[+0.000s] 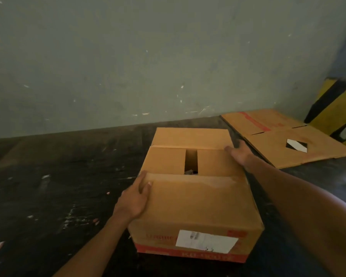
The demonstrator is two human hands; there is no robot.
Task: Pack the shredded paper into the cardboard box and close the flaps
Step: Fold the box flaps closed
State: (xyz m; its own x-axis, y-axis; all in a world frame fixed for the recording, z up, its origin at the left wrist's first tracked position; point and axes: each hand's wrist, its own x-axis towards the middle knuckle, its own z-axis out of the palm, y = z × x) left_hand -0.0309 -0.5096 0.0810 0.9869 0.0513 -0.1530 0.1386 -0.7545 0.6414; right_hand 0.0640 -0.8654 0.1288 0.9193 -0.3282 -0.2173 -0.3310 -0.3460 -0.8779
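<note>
A brown cardboard box (198, 206) with a white label and red band on its front stands on the dark floor. Its two inner flaps lie folded in with a dark gap (191, 161) between them; a scrap of shredded paper (189, 172) shows at the gap's near end. The near flap is folded down over them and the far flap (190, 136) still leans back. My left hand (135, 200) holds the near flap's left edge, thumb on top. My right hand (239, 154) rests on the box's right edge by the right inner flap, fingers fairly straight.
A flattened cardboard sheet (284, 140) with a diamond label lies on the floor to the right. Behind it stands a yellow and black striped block (336, 108). A grey-green wall (128, 66) rises just beyond the box. Small paper scraps (46, 176) dot the floor on the left.
</note>
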